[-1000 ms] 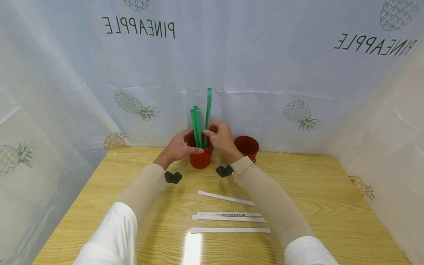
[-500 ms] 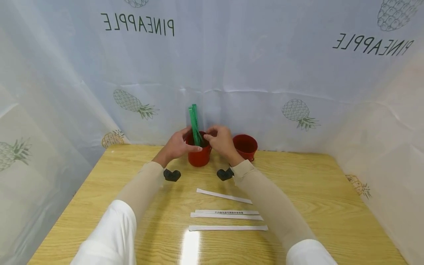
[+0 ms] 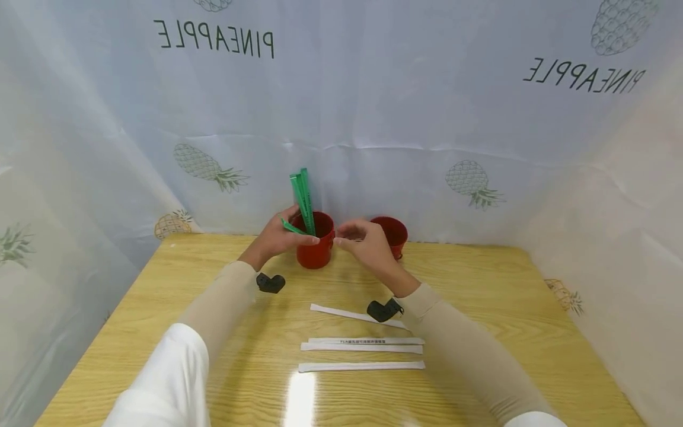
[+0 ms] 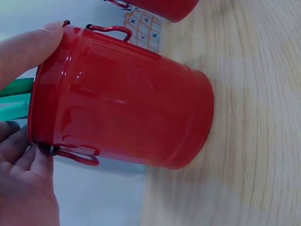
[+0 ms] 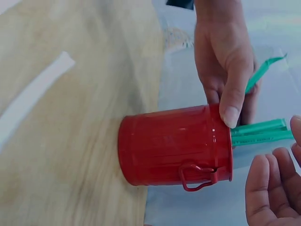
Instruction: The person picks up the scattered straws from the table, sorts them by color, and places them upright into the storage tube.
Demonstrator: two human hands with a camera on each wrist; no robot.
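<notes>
My left hand (image 3: 274, 242) grips the rim of a red metal bucket (image 3: 313, 255), thumb over the front and fingers behind it. The bucket stands upright on the table, its small wire handle (image 5: 197, 176) hanging at the side. Several green paper-wrapped straws (image 3: 303, 198) stick up out of it, leaning left. Another green straw (image 5: 263, 73) tips much lower, over the left hand between thumb and fingers. Just right of the bucket is my right hand (image 3: 373, 246), fingers loosely bent with nothing in them.
A second red bucket (image 3: 393, 232) stands behind the right hand, by the curtain (image 3: 347, 107). Several white paper-wrapped straws (image 3: 360, 366) lie crosswise on the wooden table (image 3: 480, 332), nearer the body. Black wrist devices (image 3: 271, 283) sit below both hands.
The right hand lowered an upright green straw into the bucket, let go and drew back right. One green straw now slants left over the left hand, which still holds the rim.
</notes>
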